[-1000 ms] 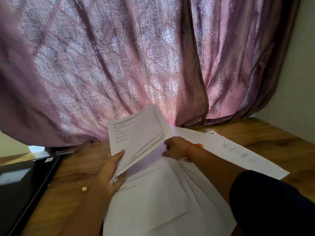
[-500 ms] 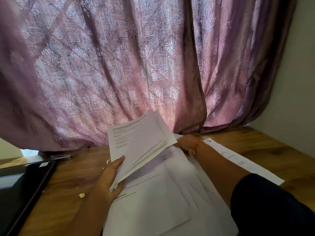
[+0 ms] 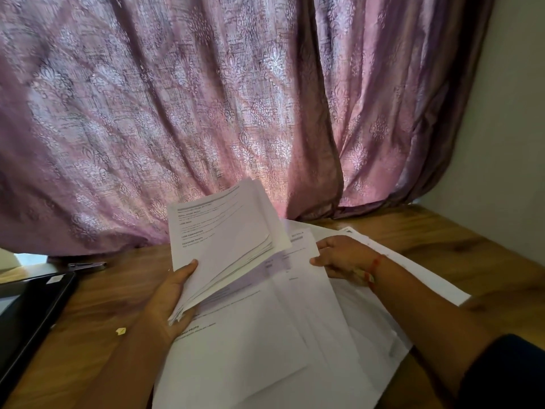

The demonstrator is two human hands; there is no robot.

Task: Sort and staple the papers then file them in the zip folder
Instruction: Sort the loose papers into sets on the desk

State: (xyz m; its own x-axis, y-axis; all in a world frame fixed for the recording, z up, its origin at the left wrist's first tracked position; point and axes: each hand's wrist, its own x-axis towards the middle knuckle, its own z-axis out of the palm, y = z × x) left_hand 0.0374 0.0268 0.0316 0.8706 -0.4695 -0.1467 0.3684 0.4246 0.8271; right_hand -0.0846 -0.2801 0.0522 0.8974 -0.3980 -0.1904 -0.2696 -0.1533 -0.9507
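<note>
Left hand (image 3: pixel 171 293) grips the thick white printed stack (image 3: pixel 224 240); right hand (image 3: pixel 343 256) pinches 1 loose white sheet (image 3: pixel 300 278). Sorting underway, stapling and filing ahead.

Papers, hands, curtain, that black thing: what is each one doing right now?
Held stack: lifted, tilted, gripped by left hand.
Loose papers: spread flat on the table.
Right hand: pinching one loose sheet's edge.
Curtain: drawn shut.
Black folder: lying flat; zip unclear.
</note>
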